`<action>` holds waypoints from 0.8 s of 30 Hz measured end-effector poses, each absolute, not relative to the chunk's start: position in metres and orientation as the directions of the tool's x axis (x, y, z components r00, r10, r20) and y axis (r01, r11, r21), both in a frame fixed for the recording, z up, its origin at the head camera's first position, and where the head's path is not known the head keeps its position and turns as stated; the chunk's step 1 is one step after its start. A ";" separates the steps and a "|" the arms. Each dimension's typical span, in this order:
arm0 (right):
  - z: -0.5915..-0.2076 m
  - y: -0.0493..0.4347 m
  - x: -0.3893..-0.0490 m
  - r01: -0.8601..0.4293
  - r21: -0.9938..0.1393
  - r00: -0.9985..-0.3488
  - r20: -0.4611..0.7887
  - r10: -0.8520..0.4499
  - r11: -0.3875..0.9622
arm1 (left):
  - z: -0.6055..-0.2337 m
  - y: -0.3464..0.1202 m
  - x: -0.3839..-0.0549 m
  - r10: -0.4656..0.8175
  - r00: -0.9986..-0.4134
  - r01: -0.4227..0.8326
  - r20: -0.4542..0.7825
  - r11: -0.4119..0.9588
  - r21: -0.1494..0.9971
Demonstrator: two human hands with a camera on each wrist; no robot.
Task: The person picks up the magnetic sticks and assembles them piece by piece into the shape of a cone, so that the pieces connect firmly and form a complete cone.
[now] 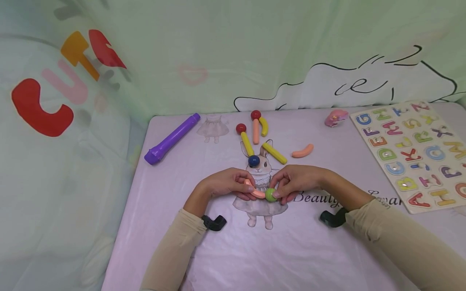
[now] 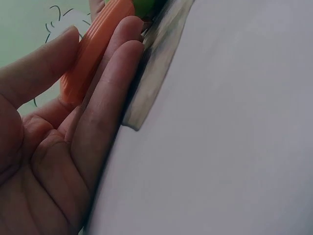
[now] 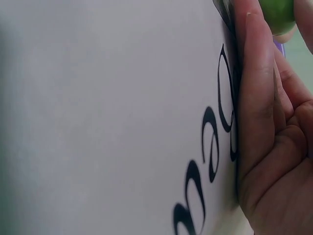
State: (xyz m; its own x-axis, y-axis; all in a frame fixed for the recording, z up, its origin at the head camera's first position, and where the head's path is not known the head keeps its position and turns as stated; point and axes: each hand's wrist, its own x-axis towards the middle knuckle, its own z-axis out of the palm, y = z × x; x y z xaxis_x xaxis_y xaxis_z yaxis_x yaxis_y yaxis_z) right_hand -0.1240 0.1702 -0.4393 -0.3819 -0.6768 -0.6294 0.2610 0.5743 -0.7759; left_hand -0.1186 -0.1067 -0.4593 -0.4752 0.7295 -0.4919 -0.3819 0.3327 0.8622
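Note:
Over the printed rabbit on the tablecloth, my left hand (image 1: 233, 182) pinches a curved orange stick (image 1: 256, 191) between thumb and fingers. In the left wrist view that orange stick (image 2: 95, 54) shows ridges along its side. My right hand (image 1: 298, 182) pinches a green ball (image 1: 271, 195), and the stick's right end meets the ball. The right wrist view shows the green ball (image 3: 278, 15) at the upper right, by the fingertips. Just beyond the hands lies a yellow stick (image 1: 246, 143) with a red ball (image 1: 241, 128) at one end and a blue ball (image 1: 254, 161) at the other.
Farther back lie an orange stick (image 1: 256, 131) with a red ball, a curved yellow stick (image 1: 263, 126), a straight yellow stick (image 1: 274, 153) and a curved orange piece (image 1: 303, 151). A purple microphone-shaped toy (image 1: 172, 139) is left, a pink item (image 1: 335, 118) and a letter board (image 1: 402, 194) right.

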 end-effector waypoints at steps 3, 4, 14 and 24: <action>-0.439 0.170 -0.124 0.264 -0.775 -0.382 -0.631 -0.676 0.574 | -0.459 -0.107 -0.119 0.727 -0.470 -0.410 -0.501 0.323 0.853; -0.439 0.171 -0.125 0.264 -0.775 -0.382 -0.631 -0.676 0.574 | -0.459 -0.108 -0.119 0.727 -0.469 -0.414 -0.501 0.320 0.852; -0.439 0.170 -0.124 0.284 -0.775 -0.384 -0.631 -0.674 0.564 | -0.458 -0.108 -0.118 0.738 -0.483 -0.391 -0.471 0.300 0.870; -0.438 0.168 -0.123 0.280 -0.769 -0.389 -0.639 -0.664 0.575 | -0.458 -0.111 -0.118 0.757 -0.472 -0.395 -0.451 0.276 0.876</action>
State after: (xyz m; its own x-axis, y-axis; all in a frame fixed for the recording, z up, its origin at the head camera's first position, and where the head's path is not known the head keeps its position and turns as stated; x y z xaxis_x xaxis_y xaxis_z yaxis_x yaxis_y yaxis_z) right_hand -0.1234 0.1679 -0.4382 -0.3893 -0.6638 -0.6386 0.2805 0.5749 -0.7686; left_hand -0.1185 -0.1106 -0.4584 -0.4724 0.7574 -0.4509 -0.3948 0.2755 0.8765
